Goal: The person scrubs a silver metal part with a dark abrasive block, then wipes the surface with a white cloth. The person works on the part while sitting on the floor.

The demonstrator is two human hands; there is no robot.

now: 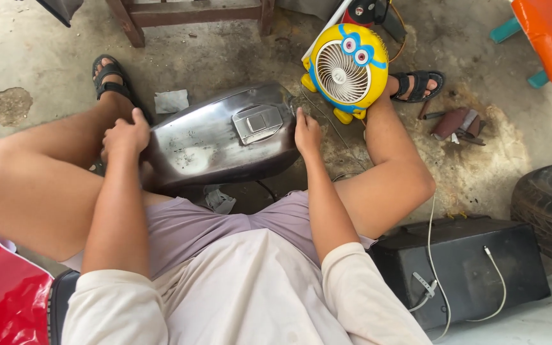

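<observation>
Left hand is curled around the back end of the bare metal fuel tank sitting between the knees, and the right hand presses flat-ish on its front edge, so I'd say keep both grips firm so it doesn't roll. All on a stained concrete floor, with a little yellow fan, a black box and a tyre around.
</observation>
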